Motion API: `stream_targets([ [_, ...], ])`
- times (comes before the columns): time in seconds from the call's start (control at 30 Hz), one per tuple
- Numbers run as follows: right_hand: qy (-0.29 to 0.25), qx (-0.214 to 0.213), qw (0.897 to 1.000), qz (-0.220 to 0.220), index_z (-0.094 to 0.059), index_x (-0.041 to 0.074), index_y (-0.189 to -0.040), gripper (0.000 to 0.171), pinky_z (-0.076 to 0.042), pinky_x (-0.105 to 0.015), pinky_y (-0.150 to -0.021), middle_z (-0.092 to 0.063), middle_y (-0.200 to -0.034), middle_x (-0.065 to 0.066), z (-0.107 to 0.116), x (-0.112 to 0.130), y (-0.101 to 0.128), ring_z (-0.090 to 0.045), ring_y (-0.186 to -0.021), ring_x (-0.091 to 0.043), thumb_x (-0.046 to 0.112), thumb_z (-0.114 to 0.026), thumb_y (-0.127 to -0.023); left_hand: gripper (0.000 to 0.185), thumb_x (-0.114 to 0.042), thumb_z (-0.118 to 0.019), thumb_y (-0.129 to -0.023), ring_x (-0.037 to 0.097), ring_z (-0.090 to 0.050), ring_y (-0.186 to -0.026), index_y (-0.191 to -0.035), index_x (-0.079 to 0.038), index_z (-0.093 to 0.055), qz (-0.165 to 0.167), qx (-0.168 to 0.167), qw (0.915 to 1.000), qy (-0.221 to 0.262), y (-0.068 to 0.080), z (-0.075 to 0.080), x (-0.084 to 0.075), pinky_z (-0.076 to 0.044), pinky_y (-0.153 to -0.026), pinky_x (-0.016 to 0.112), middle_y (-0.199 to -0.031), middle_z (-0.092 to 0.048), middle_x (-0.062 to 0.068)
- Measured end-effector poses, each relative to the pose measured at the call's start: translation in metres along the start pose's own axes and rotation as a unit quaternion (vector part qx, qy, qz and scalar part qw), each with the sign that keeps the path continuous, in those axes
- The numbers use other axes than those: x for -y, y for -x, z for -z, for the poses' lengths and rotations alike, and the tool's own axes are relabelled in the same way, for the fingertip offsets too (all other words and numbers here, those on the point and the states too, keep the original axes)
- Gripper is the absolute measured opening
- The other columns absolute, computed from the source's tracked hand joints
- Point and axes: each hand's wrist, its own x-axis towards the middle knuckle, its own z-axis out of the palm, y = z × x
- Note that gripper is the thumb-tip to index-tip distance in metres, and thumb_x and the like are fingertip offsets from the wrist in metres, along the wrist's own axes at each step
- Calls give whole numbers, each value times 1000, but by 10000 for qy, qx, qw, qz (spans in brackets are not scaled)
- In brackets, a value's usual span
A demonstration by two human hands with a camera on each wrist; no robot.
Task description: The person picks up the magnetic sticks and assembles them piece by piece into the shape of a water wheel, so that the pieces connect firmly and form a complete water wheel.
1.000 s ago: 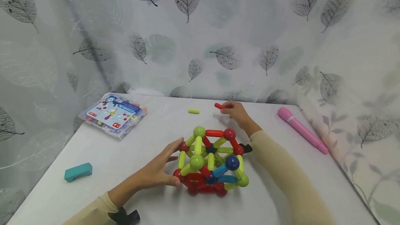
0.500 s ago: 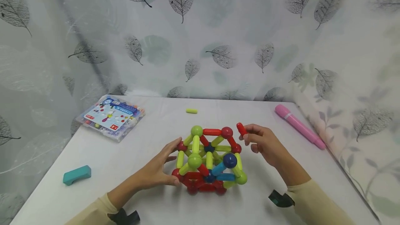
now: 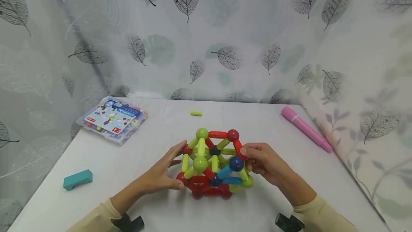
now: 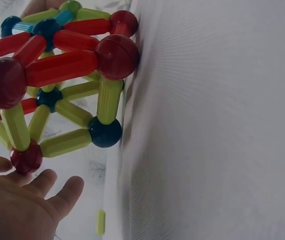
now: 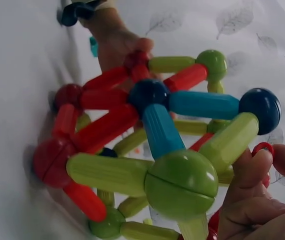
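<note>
A magnetic ball-and-stick model in red, green and blue stands on the white table. My left hand holds its left side, the thumb by a lower red ball and the fingers spread at an upper red ball. At the model's right side my right hand pinches a red magnetic stick between thumb and forefinger. This stick is mostly hidden by the fingers, close behind the dark blue ball. A blue stick and a green stick meet at that ball.
One loose green stick lies toward the back of the table. A clear box with a printed lid is at the back left, a teal block at the left. To the right lies a pink marker-shaped object. Leaf-patterned cloth hangs behind.
My right hand has picked the red stick up from the back of the table and brought it forward to the model's right side. The left hand stays on the model.
</note>
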Motion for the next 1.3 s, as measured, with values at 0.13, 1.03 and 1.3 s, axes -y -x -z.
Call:
stream_targets([
  [0.13, -115, 176, 9996, 211, -74, 11, -98, 27, -18, -26, -47, -67, -68, 3, -4, -2, -1, -59, -58, -7, 20, -50, -106, 106, -55, -81, -80, 26, -37, -148, -162, -37, -16, 42, 8, 10000, 17, 0, 0, 1, -48, -107, 49, -165, -28, -3],
  [1.03, 1440, -1037, 9829, 491, -68, 2, -113, 36, -43, -20, -51, -70, -82, -6, 25, 8, -19, -49, -58, -13, 34, -55, -106, 108, -54, -81, -80, 27, -37, -148, -163, -34, -15, 21, 24, 10000, 39, -1, -2, -2, -48, -107, 49, -165, -28, -1],
  [1.3, 3875, -1173, 9104, 852, -49, 21, -149, 59, -57, -45, -89, -63, -131, -13, 90, 1, -151, -62, -110, -29, 36, -70, -96, 106, -54, -81, -81, 26, -38, -147, -163, -35, -16, 15, -50, 9999, -93, 0, 1, -1, -49, -106, 48, -165, -28, -1],
])
